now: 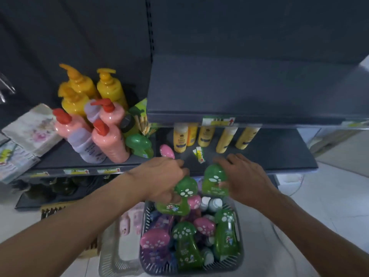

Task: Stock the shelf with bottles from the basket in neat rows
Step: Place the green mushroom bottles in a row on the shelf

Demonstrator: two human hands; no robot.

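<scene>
1. Bottles with mushroom-shaped caps (184, 242), green and pink, lie heaped in a dark slatted basket (238, 258) on the floor at bottom centre, below the front edge of the shelf (279, 154).
2. Far left on that shelf, stacked packs of floral paper napkins (33, 128) sit above printed packets (14, 158) that overhang the edge.
3. Next come tall pump bottles. Three yellow pump bottles (111, 88) are at the back, pink pump bottles (110, 140) with red tops are in front, and a lilac bottle (85, 144) leans among them.
4. One green-capped bottle (139, 143) stands at the right end of this group. A pink-capped bottle (167, 151) is just right of it, close to the knuckles of the left hand (159, 176).
5. On the floor, a pale plastic basket (111, 262) touches the dark basket's left side. Something pink behind it is too blurred to name.
6. The left hand's fingers are curled tightly round the neck of a green bottle (184, 191), which it holds tilted above the basket's far rim.
7. Behind the hands, a row of small yellow bottles (180, 139) stands upright under the upper shelf (239, 86). A loose price tag (199, 154) lies flat on the lower shelf between the hands.
8. The right hand (245, 176) grips a second green bottle (213, 180), fingers over its cap and thumb against its side, at the shelf's front edge. The two held bottles are just beside each other.
9. White floor tiles (329, 206) show at the right.
</scene>
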